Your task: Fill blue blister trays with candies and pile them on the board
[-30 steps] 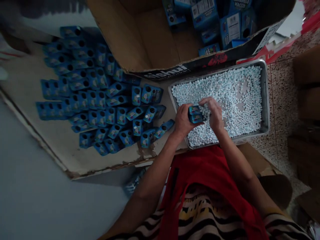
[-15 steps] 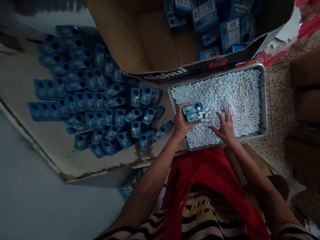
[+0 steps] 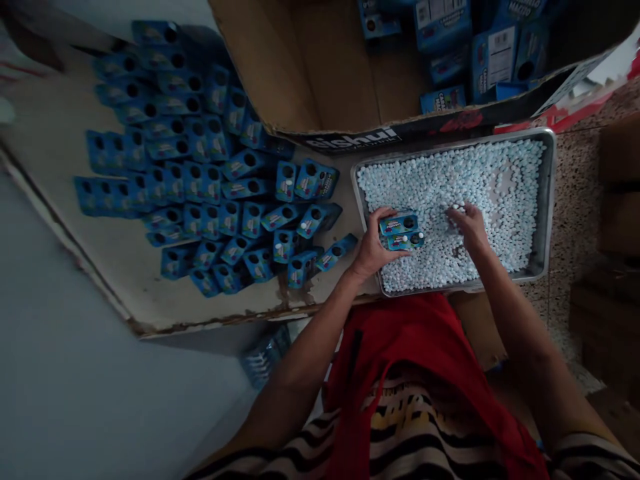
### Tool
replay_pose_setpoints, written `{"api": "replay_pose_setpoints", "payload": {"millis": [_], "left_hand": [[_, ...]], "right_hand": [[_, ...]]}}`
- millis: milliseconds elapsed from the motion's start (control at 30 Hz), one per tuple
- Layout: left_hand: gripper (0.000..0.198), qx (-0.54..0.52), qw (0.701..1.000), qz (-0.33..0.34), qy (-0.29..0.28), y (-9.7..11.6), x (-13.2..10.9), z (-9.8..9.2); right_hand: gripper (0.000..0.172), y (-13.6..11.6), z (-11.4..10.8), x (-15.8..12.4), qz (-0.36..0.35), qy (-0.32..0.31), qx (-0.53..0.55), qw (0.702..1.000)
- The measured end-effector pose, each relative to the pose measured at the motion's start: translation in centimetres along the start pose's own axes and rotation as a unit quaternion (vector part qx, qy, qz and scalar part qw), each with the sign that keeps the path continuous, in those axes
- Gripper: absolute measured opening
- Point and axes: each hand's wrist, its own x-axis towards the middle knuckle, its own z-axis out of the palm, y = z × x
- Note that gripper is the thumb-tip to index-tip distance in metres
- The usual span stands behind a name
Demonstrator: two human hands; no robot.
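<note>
My left hand (image 3: pixel 371 245) grips two small blue candy boxes (image 3: pixel 399 225) side by side over the left part of a metal tray (image 3: pixel 549 200). Each box has a round dark hole at its right end, and a few white candies lie on the lower one. Small pale blue and white candies (image 3: pixel 415 177) cover most of the tray. Right of the boxes, my right hand (image 3: pixel 473 229) is down in the candies, its fingers drawn together around some of them. The fingertips are partly hidden and a little blurred.
Many similar blue boxes (image 3: pixel 200 180) stand in rows on the table (image 3: pixel 187 317) at left. A large open cardboard carton (image 3: pixel 320 73) behind the tray holds more blue boxes (image 3: pixel 443 100). Brown cartons (image 3: pixel 620 220) are stacked on the right above a speckled floor.
My right hand has gone from spread fingers above the candies to gathered fingers among them. Loose candies at the held boxes' holes have mostly gone from the tops. The whole view has shifted slightly.
</note>
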Motion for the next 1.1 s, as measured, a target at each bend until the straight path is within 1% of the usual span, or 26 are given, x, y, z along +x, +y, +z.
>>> {"api": "replay_pose_setpoints", "payload": {"millis": [33,67,100,133,200,267,300,400,467,500,567,633,700,767,833,867,933,1033,1100], "left_hand": [[0.116,-0.003,1.000,-0.005,-0.018,0.4,0.1,-0.3],[0.109,-0.011,0.999,-0.013,-0.031,0.9,0.3,-0.6],[0.099,-0.029,0.999,-0.026,-0.036,1.3,0.6,-0.8],[0.089,-0.052,0.997,-0.044,-0.032,1.7,0.8,-0.9],[0.072,-0.103,0.990,-0.096,-0.007,2.3,1.5,-1.0],[0.062,-0.130,0.980,-0.146,0.019,2.6,2.2,-0.9],[0.060,-0.134,0.978,-0.160,0.030,2.6,2.6,-0.9],[0.057,-0.130,0.977,-0.161,0.054,2.4,3.6,-1.2],[0.057,-0.124,0.979,-0.150,0.064,2.4,4.1,-1.8],[0.056,-0.118,0.980,-0.145,0.069,2.5,4.4,-2.2],[0.054,-0.093,0.985,-0.128,0.073,3.3,4.8,-3.1],[0.051,-0.058,0.991,-0.102,0.060,4.7,5.2,-3.8],[0.048,-0.020,0.996,-0.075,0.040,6.5,5.7,-4.0],[0.048,0.013,0.998,-0.054,0.026,8.1,6.4,-3.7],[0.048,0.039,0.998,-0.040,0.023,9.3,7.1,-3.0],[0.048,0.049,0.998,-0.035,0.023,9.7,7.4,-2.6],[0.047,0.067,0.997,-0.024,0.022,10.0,8.0,-1.9],[0.044,0.089,0.996,-0.011,0.014,9.8,8.5,-1.4],[0.044,0.097,0.995,-0.003,0.008,9.5,8.6,-1.2]], "right_hand": [[0.030,-0.5,-0.4,-0.7,0.051,-0.028,0.118,0.991],[0.030,-0.9,-0.7,-1.5,0.094,-0.059,0.224,0.968],[0.031,-1.3,-0.9,-2.3,0.127,-0.089,0.308,0.939],[0.031,-1.5,-1.0,-3.0,0.150,-0.114,0.369,0.910],[0.030,-1.7,-0.6,-4.0,0.175,-0.150,0.446,0.865],[0.030,-1.6,0.4,-4.2,0.180,-0.160,0.503,0.830],[0.028,-1.6,1.0,-4.0,0.175,-0.157,0.532,0.813],[0.016,-2.0,2.5,-3.2,0.153,-0.148,0.598,0.773],[0.005,-3.0,2.9,-2.8,0.139,-0.150,0.614,0.762],[0.002,-3.8,2.9,-2.8,0.131,-0.149,0.617,0.762],[0.004,-6.0,2.9,-3.2,0.105,-0.140,0.618,0.766],[0.013,-8.6,3.1,-4.0,0.061,-0.131,0.616,0.774],[0.027,-11.3,3.6,-4.9,0.002,-0.124,0.602,0.789],[0.040,-13.5,4.3,-5.7,-0.061,-0.113,0.557,0.821],[0.052,-15.0,5.0,-6.0,-0.118,-0.091,0.479,0.865],[0.055,-15.4,5.3,-5.9,-0.144,-0.077,0.436,0.885],[0.058,-15.7,5.8,-5.6,-0.191,-0.048,0.364,0.910],[0.057,-15.0,6.4,-5.0,-0.235,-0.004,0.304,0.923],[0.057,-14.3,6.8,-4.6,-0.238,0.026,0.277,0.931]]}}
